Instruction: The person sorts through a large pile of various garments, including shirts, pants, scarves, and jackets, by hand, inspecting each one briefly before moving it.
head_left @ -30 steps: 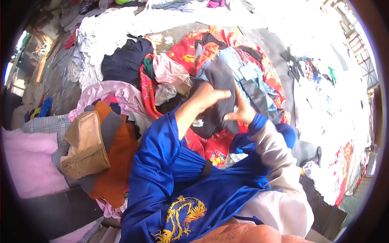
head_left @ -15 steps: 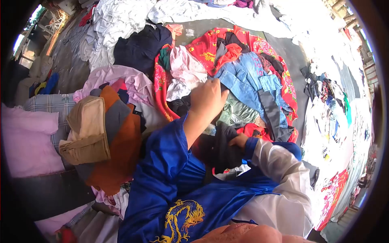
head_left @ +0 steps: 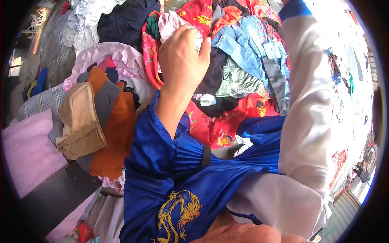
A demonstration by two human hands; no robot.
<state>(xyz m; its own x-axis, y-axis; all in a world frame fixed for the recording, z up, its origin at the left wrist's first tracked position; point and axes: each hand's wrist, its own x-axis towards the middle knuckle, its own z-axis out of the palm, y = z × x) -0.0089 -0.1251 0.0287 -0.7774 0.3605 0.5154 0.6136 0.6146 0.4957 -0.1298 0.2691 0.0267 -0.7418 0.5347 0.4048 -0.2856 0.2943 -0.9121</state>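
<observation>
My left hand (head_left: 182,58) is raised over the left part of the clothes pile, back of the hand up. Its fingers are half curled and the thumb stands apart, with nothing visible between them. Just beyond it lies a pale pink cloth (head_left: 169,25), beside a red floral cloth (head_left: 150,50). My right arm, in a white sleeve (head_left: 306,101), stretches to the top edge, where the blue cuff (head_left: 295,9) shows; the hand is beyond the frame. Between the arms lie light blue denim (head_left: 243,40), a pale green garment (head_left: 239,81) and dark cloth (head_left: 213,73).
Tan trousers (head_left: 79,117) lie over orange cloth (head_left: 115,133) at the left, near a folded pink cloth (head_left: 32,150). A black garment (head_left: 127,22) and white cloths (head_left: 87,24) are at the upper left. More white clothes (head_left: 344,113) spread along the right.
My right hand has left the dark cloth near my lap, and the arm now reaches far forward. That dark cloth is gone from there. My left hand has moved left and its thumb stands apart.
</observation>
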